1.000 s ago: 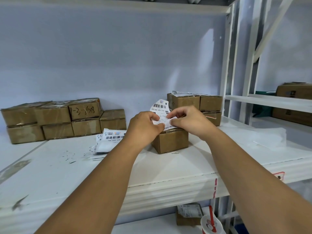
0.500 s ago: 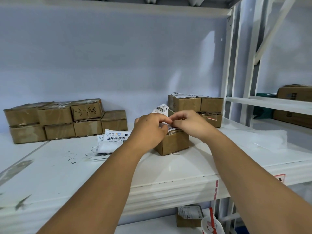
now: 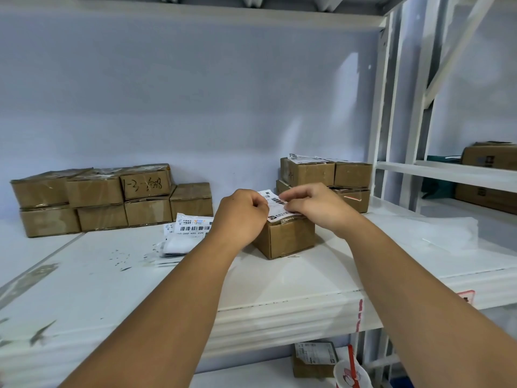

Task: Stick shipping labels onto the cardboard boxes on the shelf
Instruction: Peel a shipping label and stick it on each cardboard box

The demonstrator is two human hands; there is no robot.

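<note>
Head view has our shipping label point(image 3: 275, 205) at the centre, a white slip with barcodes held over the top of a small cardboard box point(image 3: 285, 240) that stands alone on the white shelf board point(image 3: 279, 284). The label's near edge lies at the box top while its far part tilts upward; whether any of it already sticks we cannot tell. Our left hand point(image 3: 241, 217) has its fingers curled and grips the label's left edge, and our right hand point(image 3: 314, 206) pinches the right edge between thumb and fingertips, so both hands are close together and closed on the same slip. Just left of the box, partly behind our left wrist, lies a loose pile of further labels point(image 3: 190, 229), the top one showing a barcode and printed numbers. Behind the box on the right, against the far wall, stands a two-level stack of boxes point(image 3: 330, 176) with labels lying on its top. At far left sits a larger stack of brown boxes point(image 3: 95, 201), two levels high, one with handwriting on its front. To the right, on the neighbouring rack point(image 3: 447, 175), we see bigger cartons point(image 3: 489, 158). Below the shelf edge, near right, a labelled carton point(image 3: 313, 359) sits beside a red-and-white cup point(image 3: 349, 375).
</note>
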